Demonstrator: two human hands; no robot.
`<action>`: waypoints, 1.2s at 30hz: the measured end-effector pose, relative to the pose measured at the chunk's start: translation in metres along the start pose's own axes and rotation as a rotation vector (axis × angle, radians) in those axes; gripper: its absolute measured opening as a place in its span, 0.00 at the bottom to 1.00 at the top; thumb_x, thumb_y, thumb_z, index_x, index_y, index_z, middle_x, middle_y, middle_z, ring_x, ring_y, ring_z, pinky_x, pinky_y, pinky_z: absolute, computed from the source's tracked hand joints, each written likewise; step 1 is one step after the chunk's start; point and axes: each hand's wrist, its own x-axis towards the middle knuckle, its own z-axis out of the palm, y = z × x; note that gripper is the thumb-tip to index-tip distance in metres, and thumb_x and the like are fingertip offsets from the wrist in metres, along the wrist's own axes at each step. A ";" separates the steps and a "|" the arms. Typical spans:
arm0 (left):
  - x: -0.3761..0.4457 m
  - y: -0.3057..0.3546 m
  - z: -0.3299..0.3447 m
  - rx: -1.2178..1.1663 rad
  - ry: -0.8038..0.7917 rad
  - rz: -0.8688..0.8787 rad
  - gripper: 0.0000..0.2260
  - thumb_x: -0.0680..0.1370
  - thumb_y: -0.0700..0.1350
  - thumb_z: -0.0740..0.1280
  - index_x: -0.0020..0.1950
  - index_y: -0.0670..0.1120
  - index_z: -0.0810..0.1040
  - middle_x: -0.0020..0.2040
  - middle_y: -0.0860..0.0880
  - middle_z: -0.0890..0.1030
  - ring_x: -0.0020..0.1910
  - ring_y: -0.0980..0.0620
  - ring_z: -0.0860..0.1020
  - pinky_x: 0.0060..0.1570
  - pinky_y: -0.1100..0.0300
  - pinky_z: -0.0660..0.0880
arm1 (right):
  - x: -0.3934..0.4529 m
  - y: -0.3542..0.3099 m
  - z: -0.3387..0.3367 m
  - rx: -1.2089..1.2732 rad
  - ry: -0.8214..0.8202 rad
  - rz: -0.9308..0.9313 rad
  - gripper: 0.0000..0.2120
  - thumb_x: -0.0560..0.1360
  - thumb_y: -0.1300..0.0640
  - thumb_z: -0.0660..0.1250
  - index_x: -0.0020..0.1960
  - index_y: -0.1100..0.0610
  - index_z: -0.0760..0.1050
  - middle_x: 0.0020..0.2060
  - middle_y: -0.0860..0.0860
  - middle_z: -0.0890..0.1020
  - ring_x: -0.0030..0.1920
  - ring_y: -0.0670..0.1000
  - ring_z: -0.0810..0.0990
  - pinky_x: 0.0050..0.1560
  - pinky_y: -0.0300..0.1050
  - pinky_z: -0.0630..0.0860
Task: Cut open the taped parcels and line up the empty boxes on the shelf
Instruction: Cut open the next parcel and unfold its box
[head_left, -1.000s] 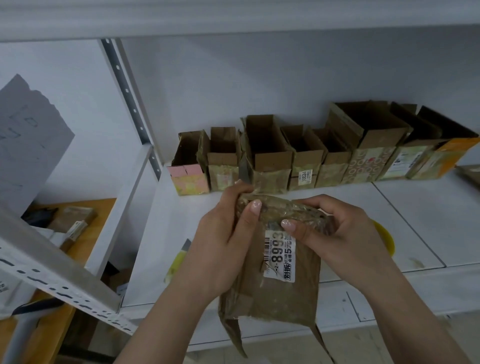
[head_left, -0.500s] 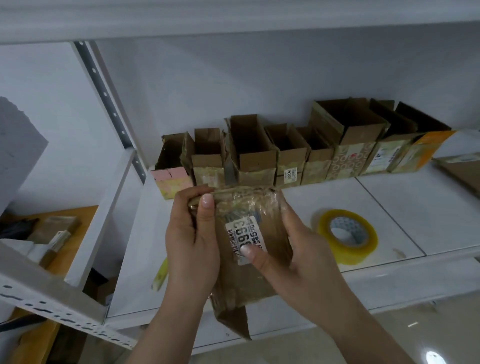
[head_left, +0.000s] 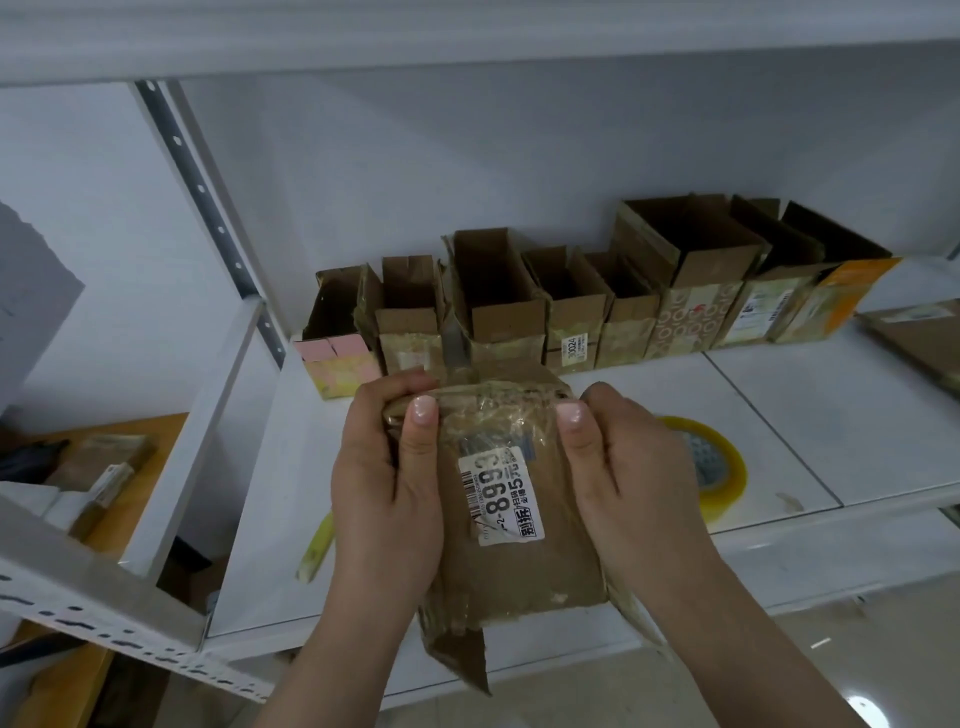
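I hold a brown taped parcel (head_left: 514, 566) with a white barcode label over the front of the white shelf (head_left: 831, 415). My left hand (head_left: 384, 499) grips its left side, thumb on the taped top edge. My right hand (head_left: 628, 493) grips the right side, thumb on the same edge. A loose flap hangs from the parcel's bottom. Several opened empty boxes (head_left: 498, 306) stand in a row along the back of the shelf.
A roll of yellowish clear tape (head_left: 722, 467) lies on the shelf right of my hands. A yellow-handled tool (head_left: 317, 551) lies at the left. Another parcel (head_left: 919, 338) rests at the far right. A perforated steel upright (head_left: 208, 218) stands left, above a wooden table (head_left: 130, 499).
The parcel turned upright between my hands. My right hand moved from the label face to the right side, and both thumbs now sit on the top edge.
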 end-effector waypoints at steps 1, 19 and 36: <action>-0.001 0.000 0.001 0.005 0.002 0.006 0.13 0.78 0.52 0.57 0.57 0.49 0.75 0.45 0.61 0.81 0.46 0.66 0.79 0.39 0.75 0.72 | 0.001 0.000 0.000 -0.082 0.044 -0.062 0.27 0.81 0.34 0.42 0.35 0.51 0.62 0.25 0.48 0.68 0.27 0.49 0.68 0.27 0.43 0.61; -0.005 -0.010 -0.001 0.111 -0.063 0.106 0.13 0.78 0.60 0.56 0.57 0.59 0.73 0.57 0.55 0.78 0.57 0.59 0.77 0.52 0.69 0.73 | 0.016 0.009 0.002 -0.193 0.282 -0.341 0.27 0.84 0.44 0.53 0.28 0.55 0.63 0.27 0.44 0.59 0.28 0.48 0.56 0.35 0.41 0.58; 0.002 -0.021 -0.011 0.056 -0.204 0.278 0.13 0.81 0.59 0.58 0.58 0.54 0.74 0.60 0.56 0.77 0.63 0.51 0.76 0.59 0.60 0.74 | 0.003 0.010 0.006 0.149 0.007 -0.461 0.18 0.81 0.49 0.61 0.58 0.61 0.81 0.56 0.52 0.83 0.66 0.50 0.77 0.59 0.55 0.75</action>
